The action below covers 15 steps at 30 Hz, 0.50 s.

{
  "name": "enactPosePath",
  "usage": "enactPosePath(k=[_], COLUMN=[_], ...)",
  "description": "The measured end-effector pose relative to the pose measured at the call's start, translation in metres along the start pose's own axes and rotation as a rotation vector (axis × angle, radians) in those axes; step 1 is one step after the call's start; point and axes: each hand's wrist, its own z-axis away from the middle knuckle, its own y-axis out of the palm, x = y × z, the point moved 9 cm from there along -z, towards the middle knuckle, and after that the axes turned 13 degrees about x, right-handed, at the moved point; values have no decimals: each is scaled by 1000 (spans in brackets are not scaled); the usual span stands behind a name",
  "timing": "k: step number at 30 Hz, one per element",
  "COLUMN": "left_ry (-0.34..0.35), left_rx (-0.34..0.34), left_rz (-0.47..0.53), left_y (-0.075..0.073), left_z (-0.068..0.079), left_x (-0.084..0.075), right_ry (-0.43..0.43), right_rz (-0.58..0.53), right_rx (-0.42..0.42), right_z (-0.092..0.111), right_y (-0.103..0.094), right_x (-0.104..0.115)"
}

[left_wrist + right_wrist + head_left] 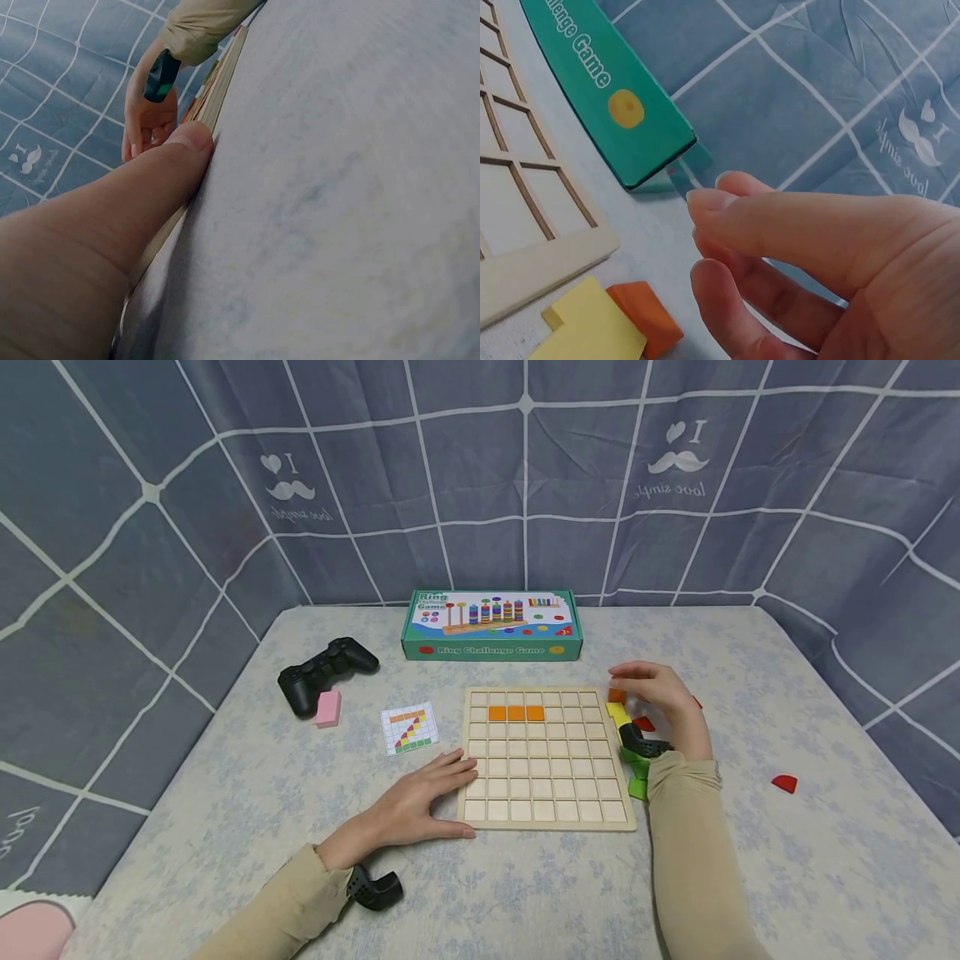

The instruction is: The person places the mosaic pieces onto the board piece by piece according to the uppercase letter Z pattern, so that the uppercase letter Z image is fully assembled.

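Note:
A wooden grid board [529, 768] lies flat on the table, with three orange square tiles [517, 713] side by side in its upper-left part. My left hand [431, 797] rests at the board's lower-left side, fingers extended over the left edge. Its thumb [191, 146] touches the near edge. Beyond the board's upper-right corner my right hand [656, 689] hovers with loosely bent fingers; nothing shows between its fingertips. Just below them sits an orange block [652, 319] beside yellow pieces [592, 322]. Green pieces [637, 788] lie farther down the board's right side, partly hidden by the wrist.
A patterned card [409, 727] lies left of the board. Behind stands a green game box [491, 627]. At the left are a black game controller [326, 672] and a pink block [327, 709]. One red piece [785, 783] lies apart at the right; another red piece [643, 724] is near the right wrist.

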Motion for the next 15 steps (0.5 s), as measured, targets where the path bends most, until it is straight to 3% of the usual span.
enactPosePath(k=[6,13,15], left_ry=[-4,-7,-9], left_rx=[2,5,7], left_rz=[1,3,3], left_y=[0,0,0], left_z=[0,0,-1], left_x=[-1,0,0], right_ry=[35,92,97], right_rz=[-43,-253,-249], right_rx=[-17,15,14], right_z=[0,5,5], right_y=[-1,4,4], right_x=[-6,-20,-22])
